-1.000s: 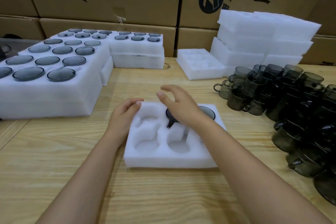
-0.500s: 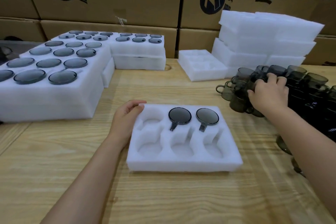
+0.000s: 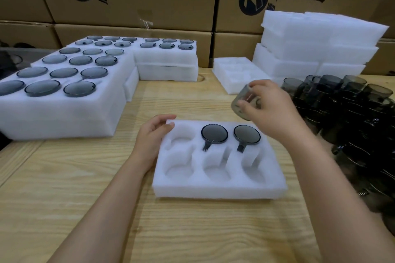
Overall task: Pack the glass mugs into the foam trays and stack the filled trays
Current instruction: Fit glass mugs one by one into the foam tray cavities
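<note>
Mug: smoky grey glass mug (image 3: 243, 102), tilted in the air off the tray's 1 o'clock corner, gripped by the right hand (image 3: 271, 109).
Tray: white foam tray (image 3: 218, 190), six pockets; far-middle mug (image 3: 214, 134) and far-right mug (image 3: 246, 134) sit bottom-up, four pockets empty.
Left hand: left hand (image 3: 154, 132) grips the tray's 10 o'clock corner, fingers curled.
Change: half a second earlier the right hand lay on the loose mugs (image 3: 342, 100) at 3 o'clock; now it carries one.

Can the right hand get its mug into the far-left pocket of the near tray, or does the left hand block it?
Probably yes. The right hand holds the mug near the tray; the far-left pocket lies open, and the left hand grips the tray just beside it.
</note>
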